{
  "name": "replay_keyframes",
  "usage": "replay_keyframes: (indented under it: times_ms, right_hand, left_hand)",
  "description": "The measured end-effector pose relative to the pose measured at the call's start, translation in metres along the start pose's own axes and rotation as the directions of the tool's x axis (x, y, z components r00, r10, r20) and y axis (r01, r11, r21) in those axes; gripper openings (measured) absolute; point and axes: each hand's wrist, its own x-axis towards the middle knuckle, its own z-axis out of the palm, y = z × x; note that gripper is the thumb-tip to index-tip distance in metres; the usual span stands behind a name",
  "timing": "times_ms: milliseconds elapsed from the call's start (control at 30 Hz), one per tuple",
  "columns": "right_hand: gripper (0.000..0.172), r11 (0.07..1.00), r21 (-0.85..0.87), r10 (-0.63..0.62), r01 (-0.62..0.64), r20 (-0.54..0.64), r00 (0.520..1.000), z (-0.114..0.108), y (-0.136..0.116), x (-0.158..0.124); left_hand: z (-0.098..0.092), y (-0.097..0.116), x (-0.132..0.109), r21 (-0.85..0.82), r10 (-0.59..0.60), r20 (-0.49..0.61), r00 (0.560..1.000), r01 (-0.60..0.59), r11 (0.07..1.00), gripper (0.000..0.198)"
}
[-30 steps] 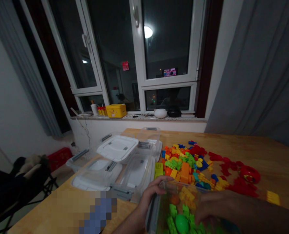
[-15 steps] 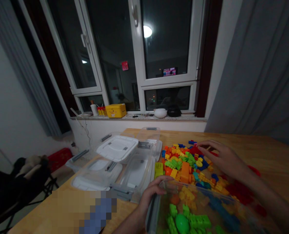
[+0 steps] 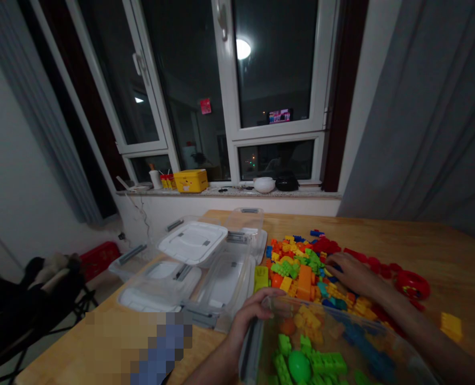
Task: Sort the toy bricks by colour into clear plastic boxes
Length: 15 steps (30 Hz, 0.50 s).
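My left hand [image 3: 254,314] grips the near-left upper corner of a clear plastic box [image 3: 275,307], fingers over the rim by its grey latch. Inside the box lie green bricks [image 3: 327,363] and a green egg-shaped piece [image 3: 300,366]. My right hand [image 3: 346,270] reaches past the box into a mixed pile of toy bricks [image 3: 295,262], its fingers bent and apart over yellow and blue pieces; its fingertips are partly hidden. Red pieces [image 3: 326,245] lie just beyond it. An orange block [image 3: 304,282] stands out at the near side of the pile.
Several clear boxes with white lids [image 3: 193,243] are stacked at the left. A red ring-shaped piece [image 3: 412,284] and a yellow brick [image 3: 451,326] lie on the wooden table [image 3: 441,240] at the right. A yellow box [image 3: 191,181] and a white bowl [image 3: 264,184] sit on the windowsill.
My right hand has moved nearer, from the red pieces down to the yellow and blue ones. Red pieces at the right and the yellow brick now show. My left hand stays on the box.
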Motion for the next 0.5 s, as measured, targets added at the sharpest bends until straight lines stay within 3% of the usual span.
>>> replay_keyframes:
  times_ms: [233,500]
  right_hand:
    - [0.027,0.992,-0.106,0.079,-0.074,0.040,0.996,0.001,0.015,-0.003]
    - [0.049,0.981,-0.143,0.136,-0.131,0.032,0.990,0.007,0.028,-0.005]
  left_hand:
    - [-0.005,-0.005,-0.001,-0.007,0.035,0.006,0.999,-0.035,0.999,0.046]
    - [-0.005,-0.004,-0.001,0.008,0.001,-0.049,0.999,-0.001,1.000,0.051]
